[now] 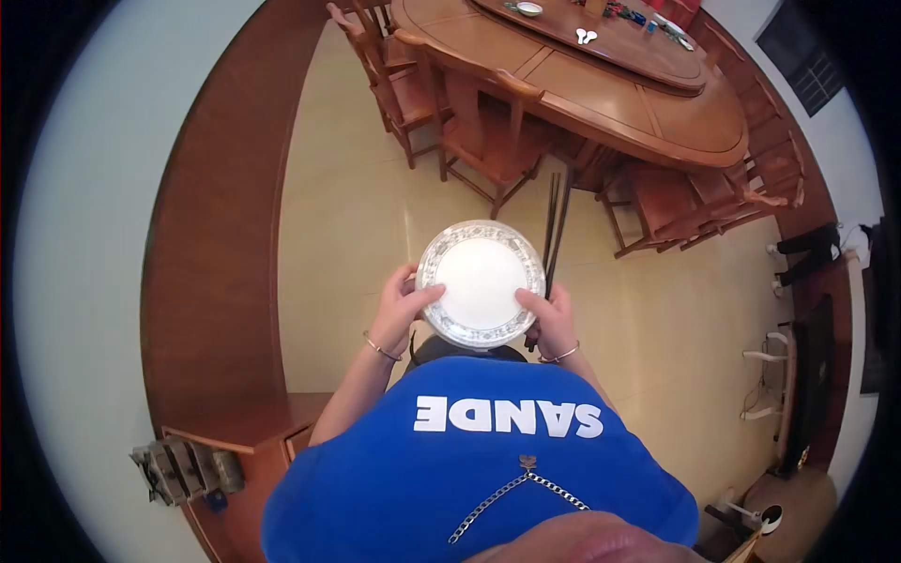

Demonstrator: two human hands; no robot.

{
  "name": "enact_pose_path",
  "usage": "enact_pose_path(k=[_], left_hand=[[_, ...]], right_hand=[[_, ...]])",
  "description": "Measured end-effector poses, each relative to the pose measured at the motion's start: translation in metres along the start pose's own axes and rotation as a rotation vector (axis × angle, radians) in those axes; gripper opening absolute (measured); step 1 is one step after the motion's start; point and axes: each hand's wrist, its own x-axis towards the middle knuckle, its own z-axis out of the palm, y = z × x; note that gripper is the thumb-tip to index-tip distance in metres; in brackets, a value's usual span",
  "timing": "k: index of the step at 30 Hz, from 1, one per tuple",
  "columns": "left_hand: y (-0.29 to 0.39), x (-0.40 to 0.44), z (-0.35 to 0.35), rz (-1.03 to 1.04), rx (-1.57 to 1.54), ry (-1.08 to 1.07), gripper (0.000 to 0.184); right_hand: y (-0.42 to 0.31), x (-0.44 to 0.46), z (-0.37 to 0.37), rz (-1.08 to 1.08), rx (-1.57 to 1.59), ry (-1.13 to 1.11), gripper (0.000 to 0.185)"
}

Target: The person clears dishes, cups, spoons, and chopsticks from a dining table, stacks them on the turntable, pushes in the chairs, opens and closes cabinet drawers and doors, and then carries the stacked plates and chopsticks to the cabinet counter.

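Note:
A round white plate [481, 281] with a grey patterned rim is held in front of my blue shirt. My left hand [402, 310] is closed on its left edge, thumb on top. On the right edge my right hand [551, 317] grips the same plate, its thumb also over the rim. Dark chopsticks [557, 225] stick out past the right side of the plate, held in my right hand, with their far ends pointing toward the table. Fingers under the plate are hidden, and I cannot tell whether more plates are stacked below.
A round wooden table [601, 117] with a turntable [638, 61] stands ahead; white spoons [586, 37] and a small bowl [529, 8] rest on it. Wooden chairs [493, 141] surround it. At lower left is a wooden cabinet [239, 469]. Another person's legs [812, 249] show at right.

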Motion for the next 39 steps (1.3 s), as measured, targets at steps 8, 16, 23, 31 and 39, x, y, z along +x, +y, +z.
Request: enact_pose_path(k=[8, 16, 23, 31, 39], left_hand=[[-0.019, 0.026, -0.029, 0.033, -0.087, -0.157, 0.048], [-0.009, -0.035, -0.063, 0.126, -0.147, -0.388, 0.053], [-0.02, -0.178, -0.126, 0.266, -0.157, -0.103, 0.051], [-0.087, -0.432, -0.18, 0.298, -0.266, 0.721, 0.04], [-0.227, -0.442, -0.117, 0.361, -0.626, 1.053, 0.033]], right_hand=[[0.023, 0.004, 0.018, -0.187, -0.005, 0.151, 0.023], [0.037, -0.036, 0.047, -0.234, 0.099, 0.258, 0.021], [0.052, -0.014, 0.043, -0.218, 0.139, 0.272, 0.021], [0.093, 0.015, 0.054, -0.284, 0.118, 0.425, 0.016], [0.146, 0.167, -0.006, -0.315, 0.097, 0.343, 0.023]])
